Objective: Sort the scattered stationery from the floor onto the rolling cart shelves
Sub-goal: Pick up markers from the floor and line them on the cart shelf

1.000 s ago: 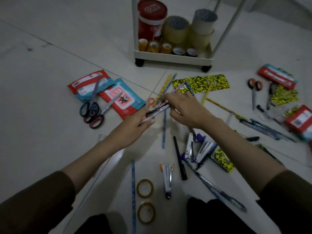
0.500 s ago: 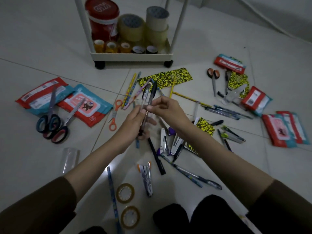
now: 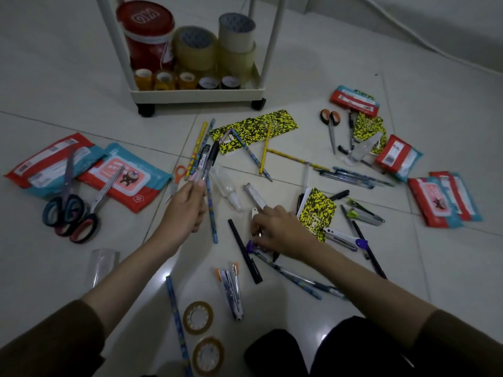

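Single view only, head-mounted, wide-angle, so nothing shared with a second camera. Looking forward and steeply down at the tiled floor point(image 3: 68, 77) from above, close enough that both forearms run in from the bottom corners. Left hand point(image 3: 185, 210) near centre frame, right hand point(image 3: 275, 229) just beside it, slightly lower and to the right. Dark-clothed knees point(image 3: 275, 352) cut off at the bottom edge. Facing the rolling cart point(image 3: 196, 95) at top centre, only its lowest shelf and the lower stretch of its legs in frame. Scattered stationery spread across the middle band. Strong lens bending toward the edges, tile lines curving, wall base point(image 3: 435, 31) creeping into the top right corner.
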`<state>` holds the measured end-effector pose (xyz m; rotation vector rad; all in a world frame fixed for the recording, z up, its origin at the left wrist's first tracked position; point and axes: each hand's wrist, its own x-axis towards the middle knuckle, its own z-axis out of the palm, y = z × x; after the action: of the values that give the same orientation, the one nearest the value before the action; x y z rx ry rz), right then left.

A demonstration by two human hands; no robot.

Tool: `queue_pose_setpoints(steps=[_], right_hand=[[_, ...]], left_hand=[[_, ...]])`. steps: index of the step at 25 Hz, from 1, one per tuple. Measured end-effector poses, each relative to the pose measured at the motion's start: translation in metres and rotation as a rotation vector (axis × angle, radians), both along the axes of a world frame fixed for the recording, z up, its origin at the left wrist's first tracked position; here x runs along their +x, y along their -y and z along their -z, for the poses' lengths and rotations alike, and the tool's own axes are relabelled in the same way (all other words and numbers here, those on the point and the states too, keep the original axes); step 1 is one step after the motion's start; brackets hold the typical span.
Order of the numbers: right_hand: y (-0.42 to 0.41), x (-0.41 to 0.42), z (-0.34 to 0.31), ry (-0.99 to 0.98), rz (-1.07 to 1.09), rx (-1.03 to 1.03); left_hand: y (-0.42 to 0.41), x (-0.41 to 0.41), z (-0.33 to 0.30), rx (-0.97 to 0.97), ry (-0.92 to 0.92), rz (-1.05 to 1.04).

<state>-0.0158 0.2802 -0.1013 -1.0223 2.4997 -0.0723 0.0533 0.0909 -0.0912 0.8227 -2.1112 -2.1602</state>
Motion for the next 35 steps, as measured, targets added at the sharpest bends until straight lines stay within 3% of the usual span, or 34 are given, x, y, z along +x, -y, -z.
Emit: queue_pose_setpoints(steps=[5, 8, 12, 18, 22, 26, 29, 32, 35], right_hand=[[0.019, 0.023, 0.021, -0.264, -0.170, 0.114], [0.025, 0.023, 0.026, -0.199, -0.116, 0.117], [0.032, 0.019, 0.019, 0.120, 0.260, -0.130], [0.034, -0.012, -0.014, 0.922, 0.753, -0.908], [0.036, -0.032, -0.029, 1.103, 0.849, -1.153], [0.048, -0.074, -0.062, 1.089, 0.721, -1.267], [0.076, -0.115, -0.109, 0.922, 0.533, -1.296], [0.113, -0.152, -0.158, 0.684, 0.416, -1.283], [0.146, -0.183, -0.199, 0.564, 0.364, -1.266]], left_hand=[[0.000, 0.002, 0.005, 0.060, -0.004, -0.036], [0.002, 0.004, 0.006, 0.068, -0.013, -0.041], [0.004, 0.004, 0.006, 0.060, -0.015, -0.048], [-0.002, -0.003, 0.004, 0.036, -0.036, -0.037], [-0.005, -0.013, -0.004, 0.037, -0.038, -0.058], [0.015, -0.051, -0.039, 0.138, -0.082, -0.104], [0.046, -0.087, -0.087, 0.088, -0.187, -0.118], [0.071, -0.125, -0.139, -0.082, -0.304, -0.172], [0.086, -0.159, -0.181, -0.350, -0.276, -0.211]])
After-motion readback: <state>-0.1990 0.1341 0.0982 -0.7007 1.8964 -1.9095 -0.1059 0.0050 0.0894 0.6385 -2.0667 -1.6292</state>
